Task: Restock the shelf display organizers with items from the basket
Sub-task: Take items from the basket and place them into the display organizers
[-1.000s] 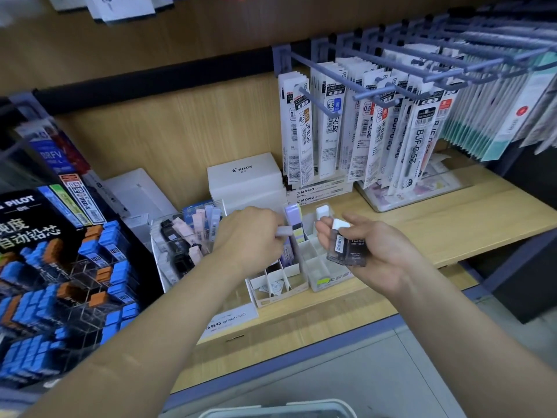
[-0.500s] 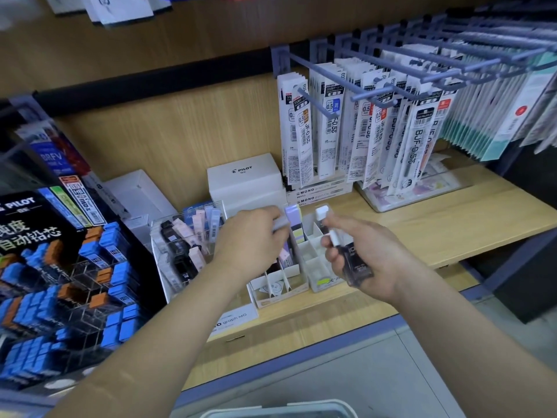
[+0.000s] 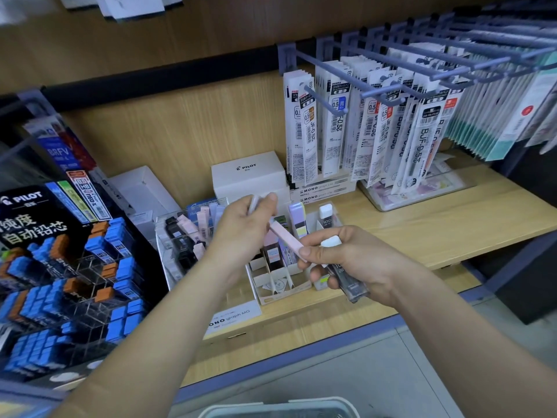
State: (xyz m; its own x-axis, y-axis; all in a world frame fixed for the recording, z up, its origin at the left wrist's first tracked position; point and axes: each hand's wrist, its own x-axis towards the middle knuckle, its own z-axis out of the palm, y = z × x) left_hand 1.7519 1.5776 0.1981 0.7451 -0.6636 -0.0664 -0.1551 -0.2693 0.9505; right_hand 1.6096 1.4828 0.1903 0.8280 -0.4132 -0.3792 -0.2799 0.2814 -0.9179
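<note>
wooden shelf [image 3: 422,236] | left grip [image 3: 241,233] pinches pale case [image 3: 254,203] above white organizer [image 3: 283,292], likely to slot it | right grip [image 3: 355,263] clamps pink case [image 3: 286,239] plus dark cases [image 3: 349,282] as spare stock, frame centre | basket [image 3: 277,410] bottom edge

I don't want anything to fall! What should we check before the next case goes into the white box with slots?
1. Pink case gripped: ok, the right hand pinches one end under its thumb.
2. Dark cases secure: ok, the right hand's fingers curl round them.
3. Left hand grip: ok, it holds a pale case.
4. Left hand also touching the pink case: cannot tell, that end is hidden.
5. Free slots in the white organizer: ok, the front slots look empty.
6. Basket nearby: ok, its rim shows at the bottom edge.
</note>
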